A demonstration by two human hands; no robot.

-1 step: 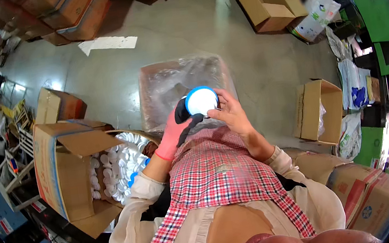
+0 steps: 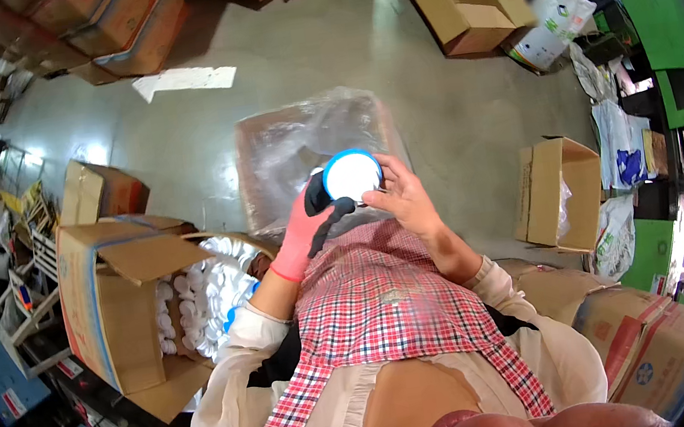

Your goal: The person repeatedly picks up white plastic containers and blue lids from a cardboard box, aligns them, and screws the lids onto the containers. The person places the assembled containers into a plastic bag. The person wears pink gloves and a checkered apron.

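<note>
A round white lid with a blue rim (image 2: 352,179) is held up in front of my apron, its white face towards me. My left hand (image 2: 309,222), in a coral glove with black fingers, closes on the lid's left side and lower edge. From the right, my bare right hand (image 2: 405,202) grips the rim, with the thumb on the white face near the lower right edge. Beneath the hands stands a carton lined with clear plastic (image 2: 269,150); a small white piece shows beside the gloved fingers, too covered to name.
At my left, an open carton (image 2: 126,315) stands beside a heap of white round caps (image 2: 210,296), with some blue ones. Open cartons stand at the right (image 2: 560,193) and far right (image 2: 471,11). Stacked boxes (image 2: 128,34) occupy the far left; taped cartons (image 2: 648,342) sit near my right elbow.
The view has shifted slightly, so the floor and cartons appear a little further left. Both hands keep the same hold on the lid.
</note>
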